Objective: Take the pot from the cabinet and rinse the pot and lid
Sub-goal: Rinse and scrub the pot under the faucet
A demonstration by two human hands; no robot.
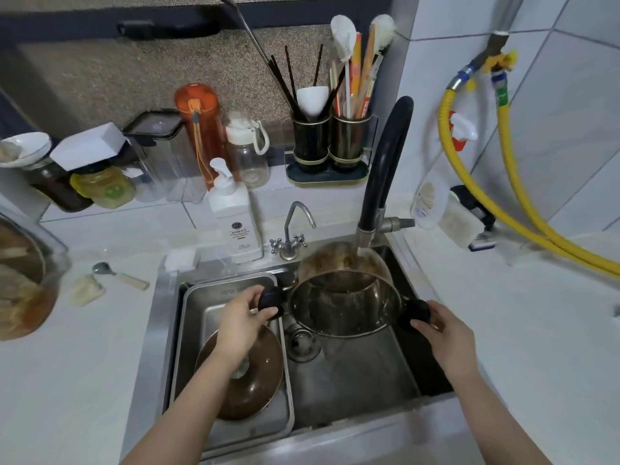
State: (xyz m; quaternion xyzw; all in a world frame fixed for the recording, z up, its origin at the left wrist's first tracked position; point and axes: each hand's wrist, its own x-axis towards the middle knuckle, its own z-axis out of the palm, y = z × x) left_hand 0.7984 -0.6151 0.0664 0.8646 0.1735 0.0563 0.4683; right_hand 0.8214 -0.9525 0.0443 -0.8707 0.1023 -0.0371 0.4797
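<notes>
A steel pot [345,297] with brownish stains hangs tilted over the sink [352,380], its mouth turned toward me. My left hand [243,318] grips its left black handle and my right hand [443,333] grips the right black handle. The black faucet [385,169] ends just above the pot's far rim, and water seems to run onto it. The brown glass lid [255,380] lies in a steel tray [198,330] in the left part of the sink, partly under my left forearm.
A small chrome tap [295,229] and a white soap pump bottle [235,216] stand behind the sink. Bottles, jars and a utensil holder [328,146] line the back wall. A yellow hose [510,196] runs along the right wall. A spoon [117,275] lies on the left counter.
</notes>
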